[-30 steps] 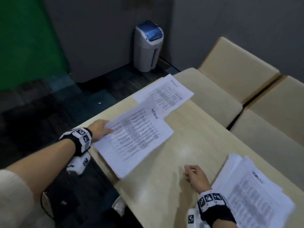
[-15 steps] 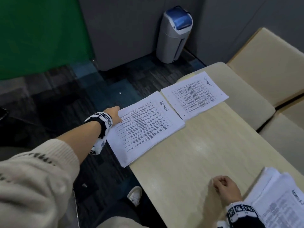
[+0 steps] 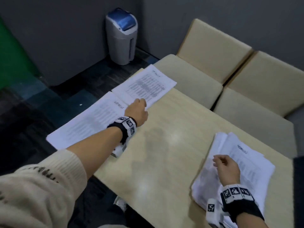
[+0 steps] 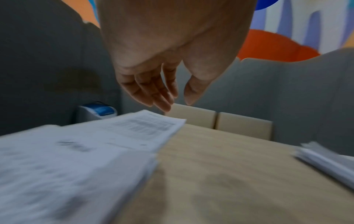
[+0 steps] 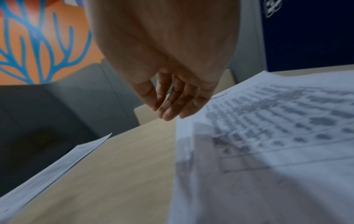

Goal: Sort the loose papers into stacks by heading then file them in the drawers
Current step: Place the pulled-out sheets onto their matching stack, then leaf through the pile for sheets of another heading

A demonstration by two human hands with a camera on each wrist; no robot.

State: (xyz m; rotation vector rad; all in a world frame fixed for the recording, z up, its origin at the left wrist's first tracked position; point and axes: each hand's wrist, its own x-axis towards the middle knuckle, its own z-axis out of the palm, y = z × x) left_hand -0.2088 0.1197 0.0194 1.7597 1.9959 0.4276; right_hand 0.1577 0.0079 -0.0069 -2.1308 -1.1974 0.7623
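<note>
Sorting step judged under way, filing not begun, no drawers in view

Loose heap of white printed paper sheets (image 3: 256,163) lying at the 4 o'clock corner of the pale wood-grain surface (image 3: 172,145), directly under the right hand (image 3: 227,167); long axis of the top sheet running from about 7 o'clock to 1 o'clock, handwritten heading at the far end, too blurred to read. Sheets fanned and uneven, edges offset, lower left corner rumpled

Right hand hovering just above the heap's near-left part, fingers (image 5: 168,112) loosely bent and close together, thumb beside them, nothing pinched as far as the wrist view shows; contact with the paper hard to judge

Left hand (image 3: 136,111) far off toward 10 o'clock, over the seam between two sorted stacks: nearer white printed stack (image 3: 88,127) overhanging the surface's left edge, farther white printed stack (image 3: 144,86) beyond it at 11 o'clock, the two touching or nearly so. Left fingers (image 4: 153,94) relaxed and slightly drooped, thumb apart, holding nothing, raised just clear of the paper in the wrist view

Right hand clearly the nearer to the unsorted heap, with the top sheet just beyond its fingertips toward 1 o'clock; next pick judged to fall to it, then a carry across the bare middle toward 10 or 11 o'clock. Thin sheets likely to cling together, so more than one might lift
</note>
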